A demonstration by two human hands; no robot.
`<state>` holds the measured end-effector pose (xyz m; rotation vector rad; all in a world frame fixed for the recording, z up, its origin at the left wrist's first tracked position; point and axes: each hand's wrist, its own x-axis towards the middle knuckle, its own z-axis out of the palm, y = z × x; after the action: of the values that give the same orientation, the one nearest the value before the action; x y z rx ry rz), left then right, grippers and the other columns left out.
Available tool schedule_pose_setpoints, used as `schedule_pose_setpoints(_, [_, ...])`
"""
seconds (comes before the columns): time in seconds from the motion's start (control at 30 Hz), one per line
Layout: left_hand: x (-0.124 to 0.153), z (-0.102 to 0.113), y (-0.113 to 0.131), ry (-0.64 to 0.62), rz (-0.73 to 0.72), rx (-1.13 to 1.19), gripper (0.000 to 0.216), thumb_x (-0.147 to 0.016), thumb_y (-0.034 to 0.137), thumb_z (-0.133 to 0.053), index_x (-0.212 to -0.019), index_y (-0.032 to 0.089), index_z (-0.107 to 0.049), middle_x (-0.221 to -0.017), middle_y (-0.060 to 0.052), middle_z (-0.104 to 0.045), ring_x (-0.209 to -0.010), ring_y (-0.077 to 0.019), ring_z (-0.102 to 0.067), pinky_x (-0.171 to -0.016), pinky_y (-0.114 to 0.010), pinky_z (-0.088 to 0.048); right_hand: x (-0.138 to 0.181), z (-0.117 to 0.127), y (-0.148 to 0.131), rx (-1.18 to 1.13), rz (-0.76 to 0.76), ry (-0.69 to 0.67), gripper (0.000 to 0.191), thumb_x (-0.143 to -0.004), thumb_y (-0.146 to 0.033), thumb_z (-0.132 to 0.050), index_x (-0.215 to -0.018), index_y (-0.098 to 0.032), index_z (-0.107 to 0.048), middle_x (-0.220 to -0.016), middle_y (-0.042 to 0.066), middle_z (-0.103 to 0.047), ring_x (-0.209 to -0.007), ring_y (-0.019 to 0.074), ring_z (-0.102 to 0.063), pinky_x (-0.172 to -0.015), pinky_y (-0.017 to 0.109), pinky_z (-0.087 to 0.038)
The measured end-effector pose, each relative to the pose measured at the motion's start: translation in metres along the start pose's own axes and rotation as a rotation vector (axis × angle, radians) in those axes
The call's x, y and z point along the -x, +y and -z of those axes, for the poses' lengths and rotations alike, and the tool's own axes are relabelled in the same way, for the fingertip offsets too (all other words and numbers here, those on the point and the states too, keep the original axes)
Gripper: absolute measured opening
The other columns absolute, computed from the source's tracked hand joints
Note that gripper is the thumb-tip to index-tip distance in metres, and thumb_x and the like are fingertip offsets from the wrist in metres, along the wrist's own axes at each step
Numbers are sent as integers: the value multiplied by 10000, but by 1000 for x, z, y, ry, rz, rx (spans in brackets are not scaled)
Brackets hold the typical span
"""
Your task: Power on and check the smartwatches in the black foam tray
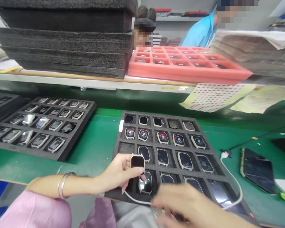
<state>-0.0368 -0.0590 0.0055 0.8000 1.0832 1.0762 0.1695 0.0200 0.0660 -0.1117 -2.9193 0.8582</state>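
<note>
My left hand pinches a smartwatch body with a pale frame and a dark screen, without a strap, the thumb lying across its lower edge. Underneath that hand a white cable comes out and runs toward my right hand. Motion smears my right hand, so what its curled fingers hold cannot be made out. Both hands are over the near part of a dark foam tray whose compartments carry several watch bodies. Some of these, such as a watch with a lit face, show a picture. One compartment at the tray's left side has no watch.
Another foam tray of watches lies to the left. A phone rests at the right near a cable plug. On the shelf above are stacked black foam and a pink foam tray. Two people are behind it.
</note>
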Motion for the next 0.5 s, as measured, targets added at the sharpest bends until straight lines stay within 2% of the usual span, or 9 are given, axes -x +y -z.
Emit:
schedule_pose_setpoints(0.07, [0, -1, -1, 8, -12, -16, 303, -818, 387, -662, -899, 109, -575, -779, -73, -702, -328, -19, -422, -291, -128, -288, -22, 8, 10, 124, -35, 153, 372, -866, -273, -648, -1216, -172, -572, -1095, 99, -641, -971, 228, -630, -796, 327, -554])
schedule_pose_setpoints(0.13, [-1, 0, -2, 27, -22, -44, 308, -822, 393, -660, -916, 111, -582, -679, -15, -651, -323, -23, -416, -293, -129, -279, -42, 8, 21, 239, -12, 180, 570, -809, -286, -715, -1309, -121, -498, -1245, 167, -558, -1142, 293, -542, -898, 414, -520])
schedule_pose_setpoints(0.2, [-1, 1, -3, 50, -37, -72, 313, -815, 399, -670, -920, 118, -582, -599, 38, -571, -325, -28, -409, -303, -134, -293, -56, 3, 31, 311, 44, 148, 527, -811, -265, -706, -1277, -97, -526, -1183, 173, -590, -1120, 301, -546, -918, 455, -502])
schedule_pose_setpoints(0.3, [-2, 2, -3, 44, -74, -91, 368, -756, 389, -738, -962, 124, -587, -625, 51, -536, -373, -31, -412, -339, -142, -339, -64, -4, 42, 355, 123, 144, 376, -858, -229, -638, -1191, -66, -577, -1005, 156, -663, -951, 283, -617, -953, 534, -448])
schedule_pose_setpoints(0.4, [-3, 4, 0, 34, -60, -82, 423, -712, 394, -776, -980, 122, -595, -642, 46, -533, -400, -33, -403, -349, -146, -339, -63, -5, 51, 217, 118, 156, 392, -880, -272, -633, -1222, -100, -546, -1025, 136, -683, -907, 255, -642, -1019, 553, -383])
schedule_pose_setpoints(0.5, [-5, 5, -1, 42, -27, -65, 429, -728, 414, -755, -996, 123, -591, -613, 51, -525, -379, -41, -410, -333, -150, -330, -61, -7, 58, 60, 65, 153, 403, -884, -272, -632, -1252, -163, -513, -1048, 99, -686, -918, 230, -652, -1010, 505, -414])
